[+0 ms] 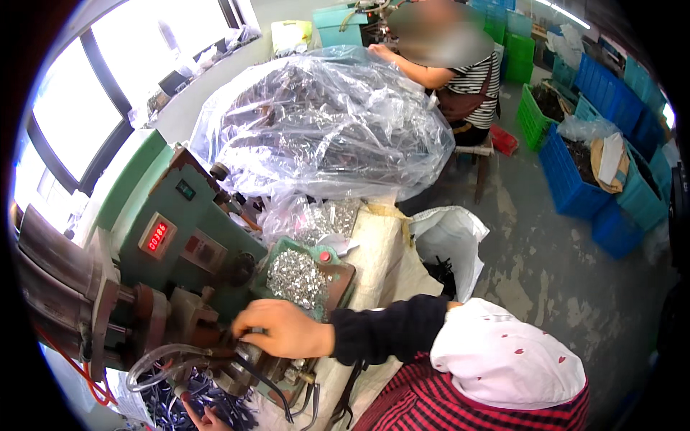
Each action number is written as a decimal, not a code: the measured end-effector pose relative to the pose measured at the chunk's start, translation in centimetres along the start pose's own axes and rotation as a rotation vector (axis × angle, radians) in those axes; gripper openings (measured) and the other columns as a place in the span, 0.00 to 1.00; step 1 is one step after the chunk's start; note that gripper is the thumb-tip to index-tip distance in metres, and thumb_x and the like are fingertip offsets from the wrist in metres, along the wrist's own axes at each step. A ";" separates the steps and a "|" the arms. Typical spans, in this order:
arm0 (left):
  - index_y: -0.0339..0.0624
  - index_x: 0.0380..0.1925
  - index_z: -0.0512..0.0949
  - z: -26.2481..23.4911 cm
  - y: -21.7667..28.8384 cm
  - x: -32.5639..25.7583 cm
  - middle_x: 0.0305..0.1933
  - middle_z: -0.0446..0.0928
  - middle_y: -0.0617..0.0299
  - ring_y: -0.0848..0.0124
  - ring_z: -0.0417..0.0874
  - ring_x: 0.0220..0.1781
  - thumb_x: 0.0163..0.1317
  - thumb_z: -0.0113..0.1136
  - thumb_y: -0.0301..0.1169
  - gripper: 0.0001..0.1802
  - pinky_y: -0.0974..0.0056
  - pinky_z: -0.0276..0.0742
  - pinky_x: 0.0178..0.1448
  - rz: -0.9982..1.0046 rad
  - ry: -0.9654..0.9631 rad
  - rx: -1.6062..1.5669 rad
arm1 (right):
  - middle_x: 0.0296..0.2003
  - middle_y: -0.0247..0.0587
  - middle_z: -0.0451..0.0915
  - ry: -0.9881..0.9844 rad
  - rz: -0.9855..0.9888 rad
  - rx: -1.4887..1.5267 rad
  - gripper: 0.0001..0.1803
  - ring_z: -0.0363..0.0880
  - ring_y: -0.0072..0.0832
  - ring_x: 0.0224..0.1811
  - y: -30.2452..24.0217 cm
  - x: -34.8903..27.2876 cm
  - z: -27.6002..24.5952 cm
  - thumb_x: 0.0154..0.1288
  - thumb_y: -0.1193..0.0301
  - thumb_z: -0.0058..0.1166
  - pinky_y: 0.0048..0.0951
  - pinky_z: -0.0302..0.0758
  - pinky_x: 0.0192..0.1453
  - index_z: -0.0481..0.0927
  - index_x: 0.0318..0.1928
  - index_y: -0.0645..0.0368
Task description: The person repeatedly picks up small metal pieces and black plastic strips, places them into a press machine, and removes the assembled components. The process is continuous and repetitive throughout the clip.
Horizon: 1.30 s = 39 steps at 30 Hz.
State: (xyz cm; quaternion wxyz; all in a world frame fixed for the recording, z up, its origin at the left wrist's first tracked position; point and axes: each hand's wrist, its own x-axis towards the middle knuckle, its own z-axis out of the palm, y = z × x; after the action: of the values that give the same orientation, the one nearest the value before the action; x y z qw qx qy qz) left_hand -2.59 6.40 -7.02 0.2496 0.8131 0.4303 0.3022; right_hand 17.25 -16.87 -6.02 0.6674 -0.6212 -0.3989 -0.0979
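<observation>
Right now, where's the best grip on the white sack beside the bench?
I'd pinch the white sack at its upper right rim, coming from the right, over the floor. That thin edge stands up and flares outward, apart from the dark pieces inside; pale sheeting crowds its left.

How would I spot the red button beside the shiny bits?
Find the green machine at left, then the right hand at its front. Just above that hand in view lie small silver pieces. At their upper right sits the button, round and red against silver and green.
</observation>
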 end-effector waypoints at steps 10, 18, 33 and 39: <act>0.29 0.36 0.88 -4.2 12.7 -4.5 0.44 0.87 0.48 0.63 0.85 0.37 0.72 0.64 0.29 0.12 0.63 0.82 0.44 0.475 0.298 -0.550 | 0.38 0.34 0.80 0.036 0.457 0.621 0.20 0.78 0.17 0.41 -0.5 -1.0 4.9 0.64 0.82 0.60 0.21 0.74 0.46 0.73 0.56 0.64; 0.27 0.36 0.84 -1.9 12.8 -5.1 0.38 0.87 0.48 0.62 0.87 0.37 0.66 0.70 0.25 0.08 0.60 0.85 0.45 0.844 0.157 -0.629 | 0.57 0.47 0.79 -0.042 0.453 0.499 0.32 0.80 0.33 0.60 -5.3 -2.5 4.6 0.63 0.83 0.51 0.32 0.75 0.63 0.68 0.70 0.62; 0.44 0.37 0.86 2.8 10.4 -5.1 0.36 0.87 0.59 0.72 0.79 0.21 0.51 0.80 0.26 0.14 0.68 0.66 0.22 1.251 0.023 -0.234 | 0.30 0.38 0.81 0.004 0.072 -0.901 0.07 0.79 0.42 0.42 6.5 -3.4 -6.0 0.55 0.73 0.68 0.44 0.75 0.44 0.82 0.33 0.56; 0.43 0.38 0.84 4.3 9.6 -4.9 0.39 0.87 0.58 0.73 0.78 0.20 0.50 0.79 0.25 0.15 0.68 0.65 0.21 1.311 0.043 -0.265 | 0.39 0.42 0.81 -0.017 0.005 -0.882 0.07 0.78 0.45 0.50 7.6 -1.6 -6.3 0.59 0.72 0.64 0.44 0.76 0.47 0.81 0.37 0.55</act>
State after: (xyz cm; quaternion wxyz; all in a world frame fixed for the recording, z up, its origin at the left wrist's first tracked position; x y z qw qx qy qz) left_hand 3.53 -3.24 -4.92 0.1034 0.8627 -0.1889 0.4576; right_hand 23.50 -21.61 -12.22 0.3353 -0.8485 -0.3228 -0.2519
